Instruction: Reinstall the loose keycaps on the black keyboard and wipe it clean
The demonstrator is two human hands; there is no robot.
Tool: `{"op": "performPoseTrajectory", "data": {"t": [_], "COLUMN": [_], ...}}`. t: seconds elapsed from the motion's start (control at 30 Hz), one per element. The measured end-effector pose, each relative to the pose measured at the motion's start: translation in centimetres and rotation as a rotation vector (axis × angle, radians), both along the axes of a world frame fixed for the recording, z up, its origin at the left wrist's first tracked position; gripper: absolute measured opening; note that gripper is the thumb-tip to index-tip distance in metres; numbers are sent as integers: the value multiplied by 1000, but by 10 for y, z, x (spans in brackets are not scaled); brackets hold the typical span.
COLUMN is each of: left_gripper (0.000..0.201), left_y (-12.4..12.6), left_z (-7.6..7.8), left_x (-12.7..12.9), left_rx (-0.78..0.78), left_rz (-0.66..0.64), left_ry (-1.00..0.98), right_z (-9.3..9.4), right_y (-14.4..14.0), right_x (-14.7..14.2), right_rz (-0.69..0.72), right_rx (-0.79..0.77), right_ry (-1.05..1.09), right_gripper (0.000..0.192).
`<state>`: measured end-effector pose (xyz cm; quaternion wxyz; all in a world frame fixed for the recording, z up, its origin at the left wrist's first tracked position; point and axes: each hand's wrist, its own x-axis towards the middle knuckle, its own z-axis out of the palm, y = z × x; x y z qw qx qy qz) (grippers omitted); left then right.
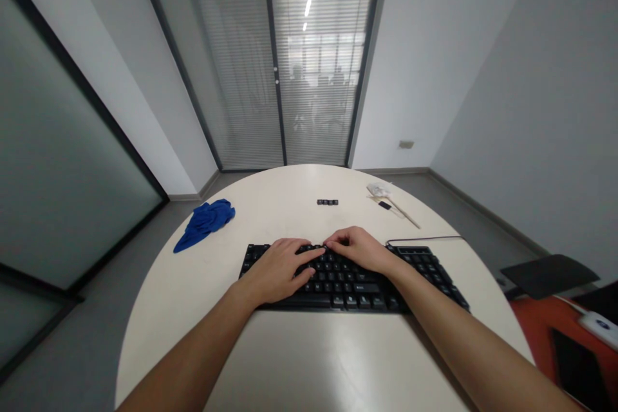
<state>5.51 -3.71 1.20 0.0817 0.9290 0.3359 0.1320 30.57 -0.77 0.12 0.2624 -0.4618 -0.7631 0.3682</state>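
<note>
Under both hands [318, 257], open & flat: black kbd [355, 277], wired, full-size.

A black plastic keyboard [355, 277] with matt keys lies on a round cream table [309, 354] — its top smooth, with a soft sheen. A crumpled blue cloth [205, 222] looks soft and dull beside it. Loose black plastic keycaps [327, 202] sit further back — near a thin, pale wooden-looking stick [403, 212].
</note>
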Motion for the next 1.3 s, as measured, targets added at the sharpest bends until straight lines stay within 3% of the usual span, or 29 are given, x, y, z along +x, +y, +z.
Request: {"op": "performPoseTrajectory", "data": {"t": [0.4, 0.77, 0.93, 1.0, 1.17, 1.3], "left_gripper": [44, 44, 51, 52, 52, 49], "left_y": [-2, -4, -4, -3, 3, 6], "left_z": [3, 0, -1, -1, -1, 1], "left_x": [4, 5, 5, 4, -4, -13], "left_rx": [-15, 6, -9, -34, -102, -129], "left_rz": [39, 48, 56, 70, 109, 173], "left_ry": [14, 38, 31, 22, 45, 73], "right_z": [-3, 0, 14, 19, 23, 21], "right_y": [9, 3, -2, -5, -14, -17], "right_x": [0, 1, 25, 42, 69, 60], "right_rz": [-23, -26, -202, -222, -28, 22], "right_rx": [-91, -2, 172, 159, -73, -55], "right_ry": [33, -29, -150, -214, -215, -198], "right_gripper": [30, 27, 27, 29, 41, 42]}}
